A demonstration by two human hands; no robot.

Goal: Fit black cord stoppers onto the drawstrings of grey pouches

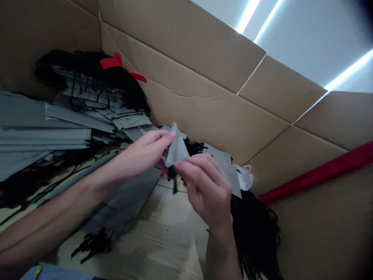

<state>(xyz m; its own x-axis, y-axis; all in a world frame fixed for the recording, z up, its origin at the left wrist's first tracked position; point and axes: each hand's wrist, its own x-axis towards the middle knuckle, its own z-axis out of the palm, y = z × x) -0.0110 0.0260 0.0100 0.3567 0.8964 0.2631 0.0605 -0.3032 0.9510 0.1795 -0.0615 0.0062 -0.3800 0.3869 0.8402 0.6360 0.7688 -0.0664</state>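
Note:
A small grey fabric pouch (177, 149) is between my two hands near the middle of the view. My left hand (153, 149) grips its upper left side, with the thumb on top. At the pouch's lower end, my right hand (205, 182) pinches a short black cord (172, 173), whose end hangs down. The palm side of my right hand is hidden. Below my left forearm lies a spread of flat grey pouches (128, 202) with black cord ends (94, 245) at their near edge.
Stacked grey pouches (43, 136) fill the left side. A bundle of black cords (128, 89) tied with a red ribbon (110, 62) lies behind them. More black cords (253, 229) hang at right, near white plastic (245, 177). Cardboard walls (186, 50) and a red strip (317, 173) enclose the area.

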